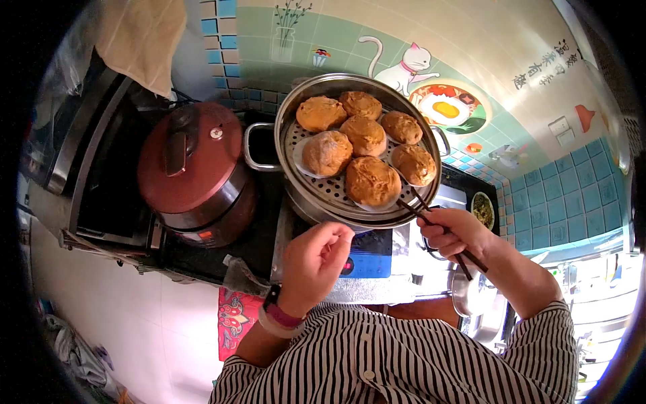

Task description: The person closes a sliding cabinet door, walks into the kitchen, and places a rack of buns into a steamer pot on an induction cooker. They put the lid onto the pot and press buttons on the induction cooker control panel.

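Several brown, rough-topped buns sit in a round metal steamer, spread over its perforated tray. White paper liners show under some of them. My right hand grips a pair of dark chopsticks at the steamer's front right rim. Their tips lie close to the right side of the front bun; whether they touch it I cannot tell. My left hand is held just below the steamer's front edge, fingers curled in, with nothing visible in it.
Left of the steamer stands a red-lidded pressure cooker. A blue-fronted cooktop is under the steamer. A metal loop handle juts from the steamer's left side. At the right is a bowl of green food. A grey cloth hangs at the counter edge.
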Tool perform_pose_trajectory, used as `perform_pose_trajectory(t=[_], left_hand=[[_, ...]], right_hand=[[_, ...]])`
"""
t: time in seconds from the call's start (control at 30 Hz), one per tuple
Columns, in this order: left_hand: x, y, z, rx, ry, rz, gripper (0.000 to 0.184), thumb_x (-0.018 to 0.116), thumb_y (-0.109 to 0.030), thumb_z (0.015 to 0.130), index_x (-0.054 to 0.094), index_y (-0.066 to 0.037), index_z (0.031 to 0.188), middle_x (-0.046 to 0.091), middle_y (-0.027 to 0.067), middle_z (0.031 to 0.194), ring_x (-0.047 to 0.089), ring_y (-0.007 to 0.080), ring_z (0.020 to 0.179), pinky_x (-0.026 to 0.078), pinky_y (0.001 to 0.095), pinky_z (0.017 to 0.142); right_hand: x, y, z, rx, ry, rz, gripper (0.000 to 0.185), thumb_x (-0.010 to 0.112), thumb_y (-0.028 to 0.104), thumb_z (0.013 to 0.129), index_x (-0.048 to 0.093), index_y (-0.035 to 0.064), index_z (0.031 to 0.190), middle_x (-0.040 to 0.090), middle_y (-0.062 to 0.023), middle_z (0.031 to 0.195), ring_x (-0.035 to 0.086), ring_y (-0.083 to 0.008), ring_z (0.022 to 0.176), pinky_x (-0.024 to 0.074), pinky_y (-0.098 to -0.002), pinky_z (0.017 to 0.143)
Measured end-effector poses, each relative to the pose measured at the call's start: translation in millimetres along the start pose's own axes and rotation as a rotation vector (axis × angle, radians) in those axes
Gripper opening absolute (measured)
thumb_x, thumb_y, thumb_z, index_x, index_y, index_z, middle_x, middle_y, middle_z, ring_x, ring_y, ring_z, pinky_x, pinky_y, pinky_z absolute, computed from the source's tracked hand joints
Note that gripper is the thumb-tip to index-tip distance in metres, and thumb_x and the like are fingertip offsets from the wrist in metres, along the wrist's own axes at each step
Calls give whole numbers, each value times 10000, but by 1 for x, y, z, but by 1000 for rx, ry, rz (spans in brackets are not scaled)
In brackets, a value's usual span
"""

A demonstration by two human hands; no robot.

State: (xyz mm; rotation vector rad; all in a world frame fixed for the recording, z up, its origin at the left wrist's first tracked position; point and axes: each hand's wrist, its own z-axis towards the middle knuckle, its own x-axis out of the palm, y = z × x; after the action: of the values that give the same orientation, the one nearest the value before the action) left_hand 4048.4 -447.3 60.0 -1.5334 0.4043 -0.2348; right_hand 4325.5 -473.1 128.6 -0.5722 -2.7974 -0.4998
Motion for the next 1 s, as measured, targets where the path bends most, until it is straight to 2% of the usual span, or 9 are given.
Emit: perform_pose_trajectory(t=[0.1, 0.27, 0.33, 0.4, 0.43, 0.5, 0.57, 0.7, 1.0], left_hand=[[9, -3, 7, 181, -54, 178, 76, 668, -84, 881, 671, -18, 918, 585, 37, 683, 510, 86, 538, 397, 227, 511], [23, -14, 0, 431, 117, 260, 112, 712, -98, 837, 670, -56, 932, 605, 83, 703, 578, 210, 553, 446, 311, 508], [38, -21, -10, 478, 221, 389, 224, 738, -180, 821, 676, -83, 1013, 632, 76, 815, 625, 229, 715, 483, 345, 600], [62, -24, -14, 733, 235, 420, 281, 677, -211, 869, 678, -97, 1125, 637, 71, 1044, 617, 195, 940, 488, 335, 750], [70, -32, -16, 851, 202, 502, 309, 637, -207, 889, 664, -97, 1176, 606, 70, 1140, 583, 188, 1032, 471, 329, 814], [92, -39, -18, 1011, 105, 651, 360, 564, -198, 907, 645, -97, 1243, 548, 69, 1287, 517, 180, 1175, 435, 312, 914], [108, -34, -12, 1040, 100, 680, 374, 577, -200, 891, 646, -98, 1243, 552, 63, 1272, 522, 182, 1160, 437, 320, 911], [124, -16, -3, 1129, 42, 664, 376, 619, -203, 847, 668, -100, 1206, 563, 45, 1220, 536, 177, 1104, 437, 337, 902], [128, -16, 4, 1175, 94, 591, 358, 659, -212, 809, 688, -109, 1150, 570, 23, 1130, 538, 179, 1056, 447, 334, 892]], right_hand=[[-6, -10, 6, -25, 36, 25, 202, 407, 216, 1027, 511, 49, 984, 391, 49, 675, 267, -4, 453, 194, -146, 311], [-1, -16, 1, -50, 36, 70, 193, 421, 207, 1025, 515, 40, 1002, 391, 44, 678, 271, -7, 456, 198, -149, 317], [-7, -17, 3, -50, 73, 104, 190, 423, 199, 1025, 518, 36, 1009, 396, 41, 676, 278, -9, 459, 200, -148, 319], [-5, -20, 5, -68, 66, 74, 194, 428, 202, 1023, 518, 31, 1008, 404, 38, 679, 281, -10, 460, 199, -150, 320], [-4, -22, 6, -97, 55, 46, 196, 437, 208, 1022, 520, 31, 1010, 404, 37, 677, 281, -12, 456, 187, -153, 324], [-9, -27, 12, -114, 88, 88, 208, 448, 223, 1022, 525, 30, 1023, 427, 35, 685, 341, -40, 497, 260, -176, 387], [-18, -29, 18, -101, 161, 137, 227, 458, 236, 1024, 541, 25, 1027, 469, 30, 705, 422, -72, 572, 346, -205, 467], [-21, -28, 18, -82, 177, 159, 234, 479, 252, 1025, 556, 31, 1028, 493, 22, 707, 467, -91, 624, 410, -216, 543], [-19, -31, 15, -91, 198, 177, 240, 485, 257, 1025, 577, 35, 1019, 545, 10, 740, 510, -98, 638, 459, -222, 585]])
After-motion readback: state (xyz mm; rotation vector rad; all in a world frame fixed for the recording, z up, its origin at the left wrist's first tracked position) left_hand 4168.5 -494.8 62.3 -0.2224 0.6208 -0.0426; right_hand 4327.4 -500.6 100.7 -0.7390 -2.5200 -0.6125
